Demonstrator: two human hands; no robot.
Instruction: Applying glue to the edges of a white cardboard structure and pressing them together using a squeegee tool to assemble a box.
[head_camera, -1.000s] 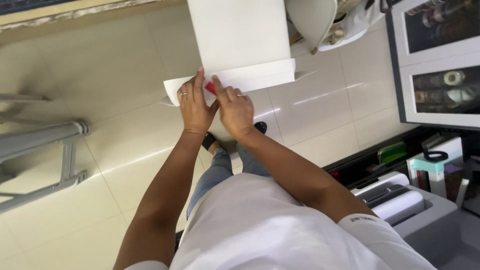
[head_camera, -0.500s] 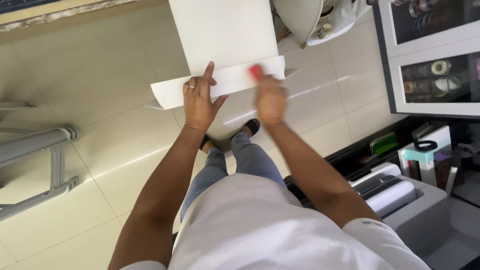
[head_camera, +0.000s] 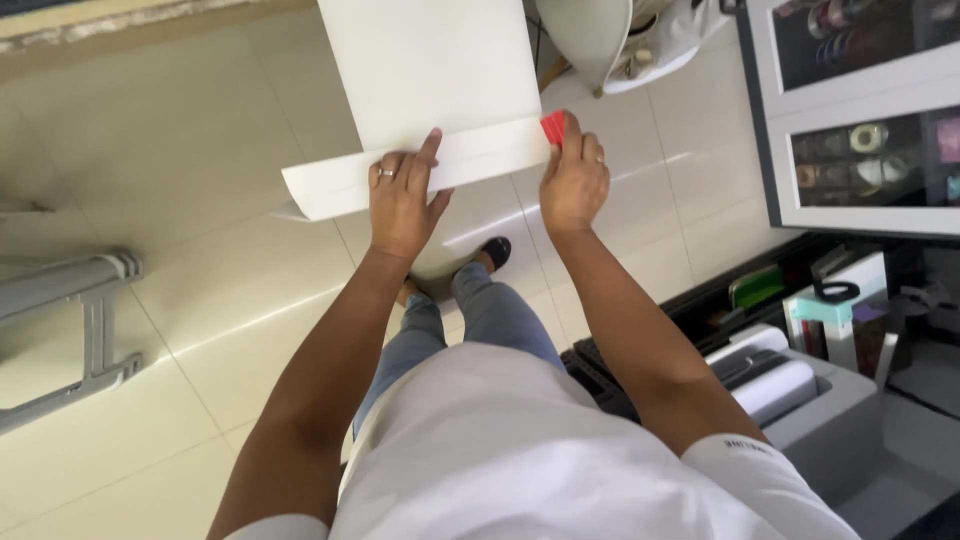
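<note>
A large white sheet (head_camera: 425, 70) hangs in front of me over the tiled floor, its lower edge folded up into a long strip (head_camera: 330, 185). My left hand (head_camera: 403, 197), with a ring on one finger, presses flat on the middle of that strip. My right hand (head_camera: 573, 178) sits at the strip's right end and pinches a small red flat tool (head_camera: 552, 127) against the fold. My jeans and one dark shoe (head_camera: 496, 250) show below the sheet.
A grey metal frame (head_camera: 85, 320) stands at the left. At the right are a glass-fronted cabinet (head_camera: 860, 150) holding tape rolls, a grey machine with a white roll (head_camera: 790, 385), and a white chair (head_camera: 600, 40) at the top.
My right hand slid the red tool rightward along the fold, from beside my left hand to the strip's right end. The left hand stayed pressed on the strip.
</note>
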